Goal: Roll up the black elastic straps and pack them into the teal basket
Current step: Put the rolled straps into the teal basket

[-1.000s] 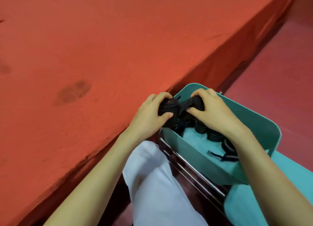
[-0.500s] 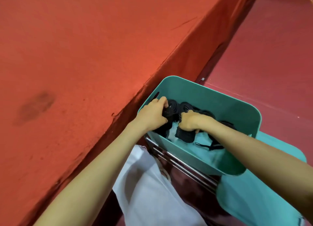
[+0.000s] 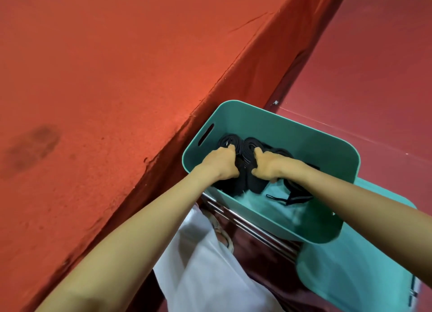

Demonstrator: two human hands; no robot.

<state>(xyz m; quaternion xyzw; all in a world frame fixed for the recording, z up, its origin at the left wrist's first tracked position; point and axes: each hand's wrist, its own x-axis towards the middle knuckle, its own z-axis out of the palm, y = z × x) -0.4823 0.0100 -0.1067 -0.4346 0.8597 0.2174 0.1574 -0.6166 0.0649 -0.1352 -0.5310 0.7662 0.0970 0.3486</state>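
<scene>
Head view showed both hands in the teal basket point(image 3: 280, 122) beside the desk point(image 3: 117, 78) edge: left hand point(image 3: 219, 163) gripping one rolled strap point(image 3: 230, 140), right hand point(image 3: 268, 165) gripping a second roll point(image 3: 251, 145). One loose strap point(image 3: 292, 197) lay unrolled inside, so packing looked advanced but unfinished.

Item: teal basket point(image 3: 304, 143), centre right of frame, slot handle in its left wall. Contents, upper left corner: two rolled black straps side by side. The left hand point(image 3: 219, 163) grips the left roll point(image 3: 230, 140), and the right hand point(image 3: 268, 165) grips the right roll point(image 3: 251, 145). One loose black strap point(image 3: 289, 198) lies on the basket floor, lower right. Surroundings: red cloth-covered table point(image 3: 93, 78), left; chrome rails point(image 3: 245, 223) beneath the basket.
</scene>
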